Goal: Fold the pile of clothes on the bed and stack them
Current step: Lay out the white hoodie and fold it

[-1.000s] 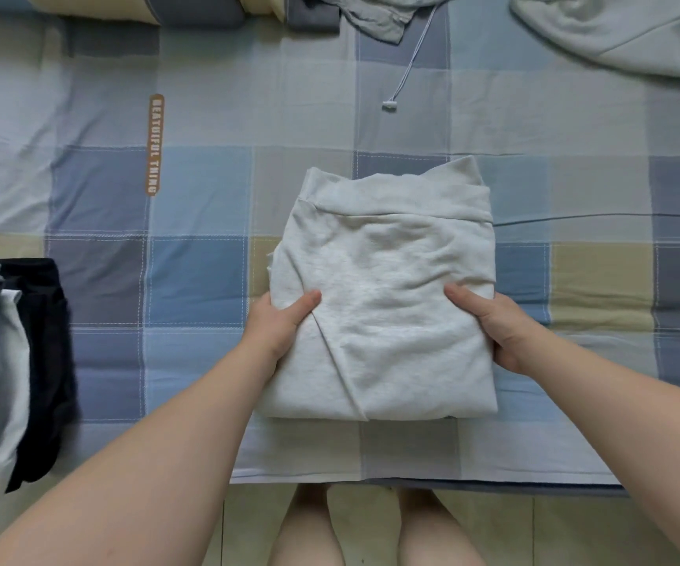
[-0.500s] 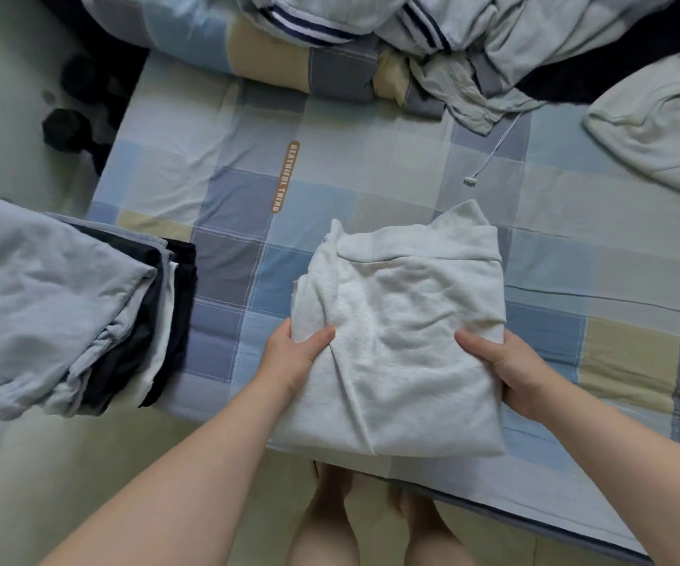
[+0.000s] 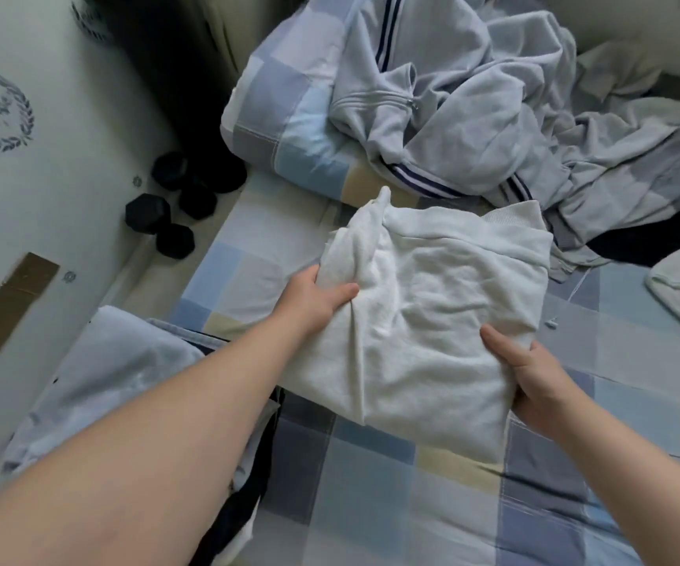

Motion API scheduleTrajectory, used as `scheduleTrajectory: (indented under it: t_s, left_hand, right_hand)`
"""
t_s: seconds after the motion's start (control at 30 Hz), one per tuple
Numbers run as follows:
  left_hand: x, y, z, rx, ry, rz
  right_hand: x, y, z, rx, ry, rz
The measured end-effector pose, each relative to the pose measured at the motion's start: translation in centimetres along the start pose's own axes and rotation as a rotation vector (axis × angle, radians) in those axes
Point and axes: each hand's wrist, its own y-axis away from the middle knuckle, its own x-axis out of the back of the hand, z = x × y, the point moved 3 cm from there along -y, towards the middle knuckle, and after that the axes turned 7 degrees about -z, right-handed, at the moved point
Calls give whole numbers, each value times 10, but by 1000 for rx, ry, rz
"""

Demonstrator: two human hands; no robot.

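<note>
Folded white garment (image 3: 432, 341) over bed (image 3: 371, 504) centre, L hand (image 3: 313, 296) gripping its left side, R hand (image 3: 534, 377) gripping right side, folded stack (image 3: 125, 381) at bed's left edge, unfolded pile (image 3: 473, 116) at far edge

1. The sweatshirt (image 3: 432, 341) is thick, soft knit cloth, matt and slightly fuzzy, with a ribbed band at its far edge.
2. The bed sheet (image 3: 371, 504) is thin, smooth woven cloth, matt, with stitched seams.
3. The heap of clothes (image 3: 473, 116) is pale grey knit cloth, matt and creased.
4. The dumbbells (image 3: 166, 222) look matt black, either rubber or plastic.
5. The brown patch (image 3: 7, 308) looks like dull cardboard.
</note>
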Motion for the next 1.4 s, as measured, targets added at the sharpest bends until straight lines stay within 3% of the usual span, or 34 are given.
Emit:
scheduleTrajectory:
  t_s: [0.23,0.47,0.67,0.8,0.9,1.03,1.17,1.23,1.33,1.4]
  left_hand:
    - [125,-80,-10,-23,-119,57]
    - [189,-137,-83,73,-106,122]
    - [211,-154,-154,309,-204,125]
    - [215,-158,-160,321,-305,64]
    - [220,-158,-163,326,-409,126]
    - [215,-154,-164,361,-526,213]
    - [187,-141,-133,173,-779,271]
    - [164,-129,-115,39,-862,180]
    - [128,-105,-99,-39,-855,-2]
    - [107,-87,-91,-18,-783,-97]
  right_hand:
    - [-116,-97,-1,18,-41,-17]
    - [-190,-188,53,-29,-9,-26]
    - [-206,-204,107,-160,116,28]
    - [-208,-198,118,-207,232,-36]
    - [-204,-202,120,-208,283,-5]
    - [-202,-200,118,-153,522,30]
    - [-207,-177,92,155,1047,177]
    - [-214,-159,85,227,1249,61]
    - [-213,-135,82,-13,1331,-331]
    - [-202,-119,68,-107,1356,-404]
